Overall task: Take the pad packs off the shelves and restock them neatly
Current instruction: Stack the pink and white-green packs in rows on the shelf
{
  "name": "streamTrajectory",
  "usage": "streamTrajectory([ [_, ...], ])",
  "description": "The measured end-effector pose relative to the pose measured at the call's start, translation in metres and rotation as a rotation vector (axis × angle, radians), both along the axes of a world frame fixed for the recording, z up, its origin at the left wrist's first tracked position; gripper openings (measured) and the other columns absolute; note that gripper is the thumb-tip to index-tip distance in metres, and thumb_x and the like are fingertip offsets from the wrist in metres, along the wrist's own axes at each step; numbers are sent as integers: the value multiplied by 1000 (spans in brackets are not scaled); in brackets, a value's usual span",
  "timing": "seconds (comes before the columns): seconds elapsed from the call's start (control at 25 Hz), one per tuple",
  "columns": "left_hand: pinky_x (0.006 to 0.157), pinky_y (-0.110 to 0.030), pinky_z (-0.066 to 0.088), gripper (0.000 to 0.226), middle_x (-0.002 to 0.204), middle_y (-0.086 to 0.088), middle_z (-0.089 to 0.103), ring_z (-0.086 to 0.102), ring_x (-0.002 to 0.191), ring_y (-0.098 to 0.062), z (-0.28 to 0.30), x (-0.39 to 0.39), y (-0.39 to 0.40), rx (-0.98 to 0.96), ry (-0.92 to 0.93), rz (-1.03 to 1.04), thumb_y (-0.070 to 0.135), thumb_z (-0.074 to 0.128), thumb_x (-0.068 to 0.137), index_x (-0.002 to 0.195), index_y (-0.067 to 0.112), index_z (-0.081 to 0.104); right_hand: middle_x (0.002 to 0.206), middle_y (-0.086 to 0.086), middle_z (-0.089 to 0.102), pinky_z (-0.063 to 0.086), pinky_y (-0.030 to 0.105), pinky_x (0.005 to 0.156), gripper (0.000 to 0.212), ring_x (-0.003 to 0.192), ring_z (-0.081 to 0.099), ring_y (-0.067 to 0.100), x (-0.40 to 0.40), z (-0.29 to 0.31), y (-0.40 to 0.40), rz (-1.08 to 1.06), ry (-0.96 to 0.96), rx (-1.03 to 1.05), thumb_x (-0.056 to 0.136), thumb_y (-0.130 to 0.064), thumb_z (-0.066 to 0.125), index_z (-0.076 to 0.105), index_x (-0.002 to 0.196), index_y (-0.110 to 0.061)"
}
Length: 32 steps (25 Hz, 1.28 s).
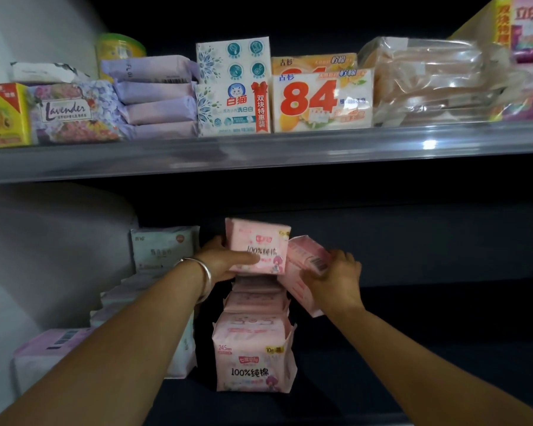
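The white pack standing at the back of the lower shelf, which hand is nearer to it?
Left. The left hand is just right of the white pack; the right hand is farther right.

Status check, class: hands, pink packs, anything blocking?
Left hand grips upright pink pack. Right hand grips tilted pink pack. Nothing blocking.

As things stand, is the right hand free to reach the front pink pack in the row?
Probably not yet: the right hand grips a tilted pink pack. The front pink pack itself stands unobstructed below.
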<state>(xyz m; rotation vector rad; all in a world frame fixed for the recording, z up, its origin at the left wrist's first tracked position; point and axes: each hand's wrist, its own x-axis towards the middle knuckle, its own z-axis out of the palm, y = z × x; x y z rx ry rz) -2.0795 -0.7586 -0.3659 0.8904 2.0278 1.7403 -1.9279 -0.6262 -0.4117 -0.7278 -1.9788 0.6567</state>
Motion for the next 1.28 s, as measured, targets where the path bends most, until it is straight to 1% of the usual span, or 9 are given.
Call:
streamTrajectory([
  [0.08,97,-38,50,67,113,-7,68,66,101,-22,-2,-10,3,-164,82,-14,18,88,54,116,10,62,131,10,41,34,29,101,56,124,32,24,-5,0,4,-17,-17,11,85,-24,67,40,131,-6],
  [0.12,97,-40,49,61,111,-8,69,66,101,-23,-3,-13,6,-167,102,-1,14,87,56,113,10,65,132,10,40,33,29,102,58,125,32,24,-7,1,6,-22,-18,8,84,-24,67,39,132,-6],
  [0.28,93,-36,50,48,113,-13,67,64,103,-26,-9,-26,27,-7,108,89,-2,81,64,109,4,65,135,10,39,32,30,104,60,127,32,26,-20,-3,19,-93,-67,32,86,-27,66,38,134,-6],
  [0.4,90,-35,49,52,116,-16,65,62,106,-28,-16,-40,50,51,101,160,-8,79,63,111,1,63,133,9,41,32,29,103,57,124,34,25,-31,-11,27,-118,-125,89,86,-30,64,39,132,-9],
  [0.48,96,-40,48,58,119,-17,63,61,110,-30,-20,-51,66,21,113,179,-10,80,62,115,1,60,132,9,42,32,28,101,56,123,34,24,-36,-16,31,-106,-121,133,86,-29,64,40,132,-9],
  [0.64,104,-38,42,70,130,-12,56,53,120,-29,-31,-74,92,-180,274,276,2,79,70,131,7,47,132,8,40,32,29,104,56,124,32,23,-43,-16,42,-67,-95,161,86,-24,65,39,132,-8],
  [0.8,108,-40,35,77,145,-15,33,35,133,-33,-40,-76,96,-487,505,456,24,73,79,142,14,29,132,6,40,31,26,105,56,124,31,21,-46,-20,47,-29,-79,166,84,-20,66,39,132,-10],
  [1.04,102,-37,39,63,139,-21,43,44,128,-36,-39,-75,104,-486,473,512,6,65,84,136,0,30,132,5,39,28,22,105,58,125,29,18,-49,-23,49,11,-71,180,84,-14,64,37,136,-11],
  [1.28,97,-33,42,62,136,-21,46,48,125,-35,-35,-65,94,-460,416,508,9,67,84,135,-3,33,133,4,37,23,14,101,61,126,28,16,-39,-19,44,66,-40,159,85,-11,66,35,137,-11],
])
